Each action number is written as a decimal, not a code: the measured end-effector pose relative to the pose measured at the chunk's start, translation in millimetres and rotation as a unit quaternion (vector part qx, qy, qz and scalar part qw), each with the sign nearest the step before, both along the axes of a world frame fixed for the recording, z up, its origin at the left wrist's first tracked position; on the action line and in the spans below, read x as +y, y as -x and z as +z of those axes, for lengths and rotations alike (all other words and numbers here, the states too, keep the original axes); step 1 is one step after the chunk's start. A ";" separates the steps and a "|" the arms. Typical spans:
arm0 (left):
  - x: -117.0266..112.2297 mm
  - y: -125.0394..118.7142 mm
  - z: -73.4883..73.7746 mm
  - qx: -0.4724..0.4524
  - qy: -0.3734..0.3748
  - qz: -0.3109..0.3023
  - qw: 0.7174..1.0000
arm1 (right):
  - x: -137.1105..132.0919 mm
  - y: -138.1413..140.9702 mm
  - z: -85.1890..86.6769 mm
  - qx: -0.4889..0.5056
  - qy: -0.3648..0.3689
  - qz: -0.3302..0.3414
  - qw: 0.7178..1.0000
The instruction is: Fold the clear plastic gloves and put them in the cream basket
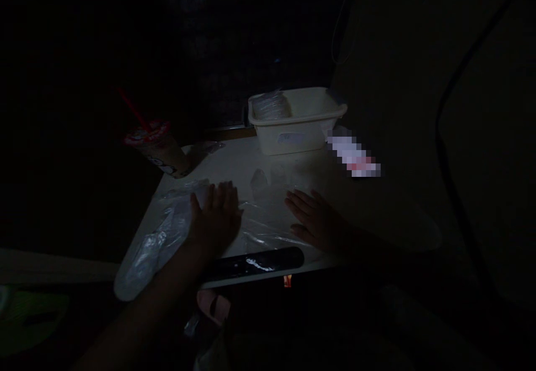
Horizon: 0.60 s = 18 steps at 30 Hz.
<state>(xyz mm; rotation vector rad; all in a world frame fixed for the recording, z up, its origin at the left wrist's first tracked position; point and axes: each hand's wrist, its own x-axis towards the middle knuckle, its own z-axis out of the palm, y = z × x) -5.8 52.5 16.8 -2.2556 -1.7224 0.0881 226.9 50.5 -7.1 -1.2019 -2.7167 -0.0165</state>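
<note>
Left hand: open, palm down, fingers together, resting on clear plastic film; no grip visible.
Right hand: open, palm down, fingers spread, flat on the same film; well apart from the left hand.
Hands in view: two, both on the film, both empty of any visible held item.
Counter: one, pale, carrying all items below except the slipper.
Film position: spread across the near part of the counter, under both hands.
Bunched plastic: one mass, just left of the left hand; join to the film unclear in the dim light.
Clear plastic piece: one, small, just beyond the hands.
Black cylindrical bar: one, along the counter's near edge, just below the hands.
White plastic basket: one, at the counter's far end.
Clear plastic stack: one, inside the basket; piece count too dim to tell.
Plastic cup: one, at the far left corner, with one red straw.
Pixelated item: one, just right of the basket; kind unreadable.
Pink slipper: one visible, below the counter's near edge.
</note>
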 end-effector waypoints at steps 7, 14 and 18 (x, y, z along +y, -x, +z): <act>10.6 0.9 11.4 -0.047 -0.027 -0.029 0.998 | 2.0 -1.2 -1.0 0.008 0.006 0.003 1.000; -6.8 -20.7 -20.6 -0.096 0.086 -0.171 0.977 | -3.1 9.2 7.5 0.056 0.011 -0.013 0.998; 4.2 -16.3 -23.0 -0.066 0.074 -0.127 0.987 | -9.8 11.7 3.0 0.035 0.026 0.024 0.999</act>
